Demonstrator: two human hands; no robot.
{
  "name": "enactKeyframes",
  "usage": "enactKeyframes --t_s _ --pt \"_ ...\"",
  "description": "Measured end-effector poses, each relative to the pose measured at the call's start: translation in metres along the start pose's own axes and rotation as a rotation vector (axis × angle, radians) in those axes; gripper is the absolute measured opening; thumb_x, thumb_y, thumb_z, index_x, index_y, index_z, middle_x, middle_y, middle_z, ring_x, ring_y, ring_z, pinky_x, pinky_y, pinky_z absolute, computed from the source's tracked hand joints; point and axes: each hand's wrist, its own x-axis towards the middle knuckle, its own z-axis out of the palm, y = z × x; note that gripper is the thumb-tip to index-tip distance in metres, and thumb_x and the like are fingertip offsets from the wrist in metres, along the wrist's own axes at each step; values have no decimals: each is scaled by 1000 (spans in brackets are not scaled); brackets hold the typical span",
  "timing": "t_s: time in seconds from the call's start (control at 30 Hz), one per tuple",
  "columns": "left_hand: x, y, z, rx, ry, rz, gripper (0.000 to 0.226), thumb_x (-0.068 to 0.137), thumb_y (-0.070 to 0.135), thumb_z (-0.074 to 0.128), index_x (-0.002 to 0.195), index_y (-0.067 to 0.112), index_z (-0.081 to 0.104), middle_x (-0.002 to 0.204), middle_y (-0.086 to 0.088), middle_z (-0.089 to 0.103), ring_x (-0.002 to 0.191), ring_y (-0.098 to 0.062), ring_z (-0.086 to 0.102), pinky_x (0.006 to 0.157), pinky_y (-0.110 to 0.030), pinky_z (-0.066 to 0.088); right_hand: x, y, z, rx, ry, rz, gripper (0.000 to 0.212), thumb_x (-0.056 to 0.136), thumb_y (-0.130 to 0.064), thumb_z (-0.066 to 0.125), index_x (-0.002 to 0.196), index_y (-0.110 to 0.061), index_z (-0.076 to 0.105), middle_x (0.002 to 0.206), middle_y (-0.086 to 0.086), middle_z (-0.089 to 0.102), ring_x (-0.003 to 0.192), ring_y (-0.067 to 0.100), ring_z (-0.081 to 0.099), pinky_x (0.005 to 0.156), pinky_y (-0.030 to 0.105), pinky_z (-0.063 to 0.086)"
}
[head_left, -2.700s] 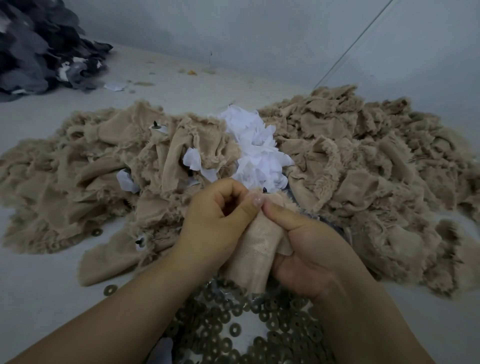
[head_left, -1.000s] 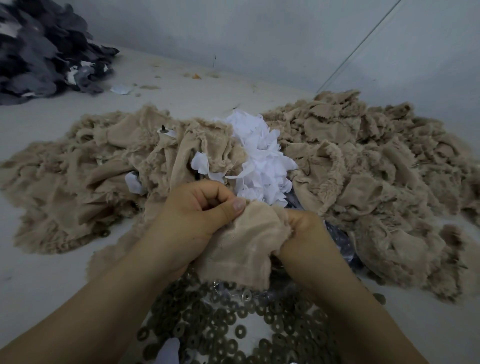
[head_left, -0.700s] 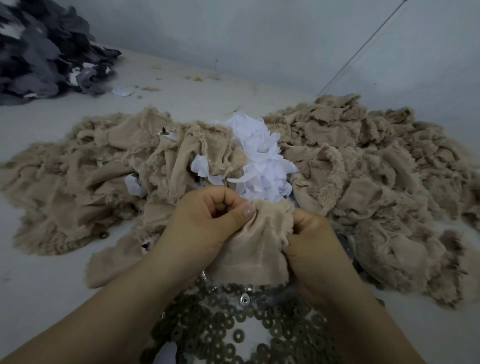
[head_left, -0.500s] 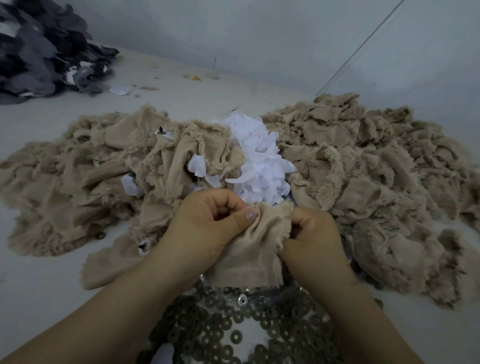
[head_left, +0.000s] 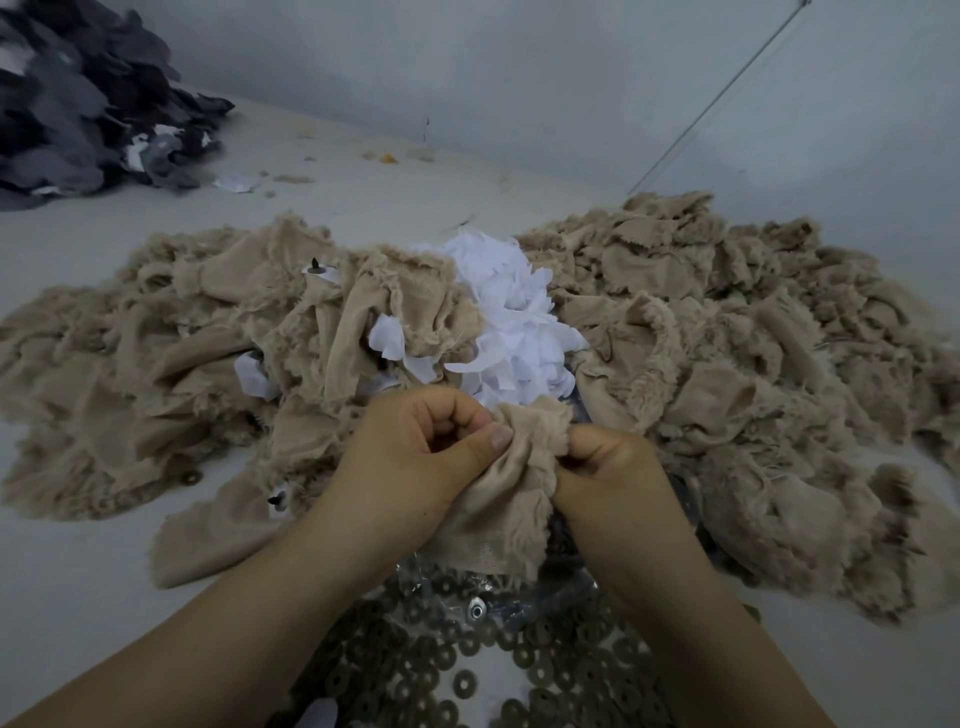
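Note:
Both hands hold one beige plush fabric piece (head_left: 498, 514) in the lower middle of the view. My left hand (head_left: 415, 462) pinches its upper left edge with the thumb pressed on the cloth. My right hand (head_left: 602, 467) grips the upper right edge with curled fingers. The piece hangs bunched between them, above a clear bag of dark ring-shaped washers (head_left: 467, 670). Whatever my fingers hold behind the cloth is hidden.
Beige fabric pieces lie in a left pile (head_left: 171, 353) and a right pile (head_left: 737, 364), with white fabric scraps (head_left: 514, 332) heaped between them. A dark grey fabric heap (head_left: 78, 104) sits at the far left. The wall (head_left: 519, 78) rises behind the pale table (head_left: 78, 582).
The beige piece was spread wider between my hands a second ago; now my hands have drawn closer together and the cloth is bunched at its top edge.

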Motion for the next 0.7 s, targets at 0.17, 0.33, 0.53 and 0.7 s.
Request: enactKeyframes --t_s 0.17,0.33,0.53,0.7 --pt "-2 1 2 183 49 77 21 84 4 71 66 15 66 56 0 61 52 -7 50 49 -19 40 3 4 0 208 -2 156 46 76 -38 72 87 7 68 88 36 66 81 45 64 79 50 55" --pt "-4 2 7 317 55 139 20 83 10 73 67 17 64 56 1 59 50 -2 48 47 -18 38 -1 0 4 23 53 10 72 64 -65 78 72 5 65 67 30 64 55 31 60 55 36 54" --pt "-4 1 7 97 76 21 17 84 11 73 68 15 69 69 -14 66 61 -16 56 60 -29 47 -1 -1 4 90 123 56 37 74 -38 74 82 -1 75 86 33 70 87 60 62 76 71 52" --pt "-3 -1 8 -64 79 -66 17 87 9 71 70 10 70 70 -31 60 58 -22 50 54 -31 43 1 2 1 81 122 100 19 88 -21 71 87 -3 76 88 24 75 91 49 68 82 65 55"
